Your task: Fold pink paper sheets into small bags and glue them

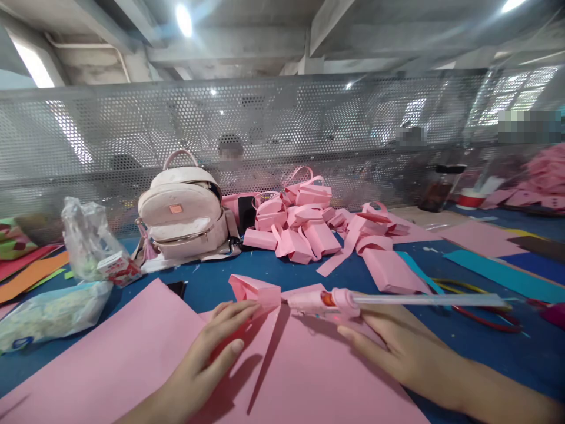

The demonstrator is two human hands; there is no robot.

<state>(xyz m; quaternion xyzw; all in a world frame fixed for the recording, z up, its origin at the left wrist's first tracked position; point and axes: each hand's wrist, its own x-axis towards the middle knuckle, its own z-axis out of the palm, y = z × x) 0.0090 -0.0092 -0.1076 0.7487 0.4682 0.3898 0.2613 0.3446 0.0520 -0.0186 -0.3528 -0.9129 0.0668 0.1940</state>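
Observation:
My right hand [397,341] is closed around a pink hot glue gun [324,302], with a long clear glue stick [424,300] jutting from its back to the right. The gun's nozzle points left and meets the edge of a folded pink paper piece [260,291]. Against the left side of that piece rest the fingers of my left hand [214,347]; its fingertips are partly hidden by the paper, and the thumb stands apart. Beneath both hands lie large pink paper sheets [326,377].
Behind the hands is a pile of pink paper bags [304,229]. A white backpack [185,206] stands left of it, near a plastic bag [86,235] and a snack packet [53,312]. Scissors [485,318] and coloured strips [507,274] lie right. A perforated metal screen [273,118] borders the back.

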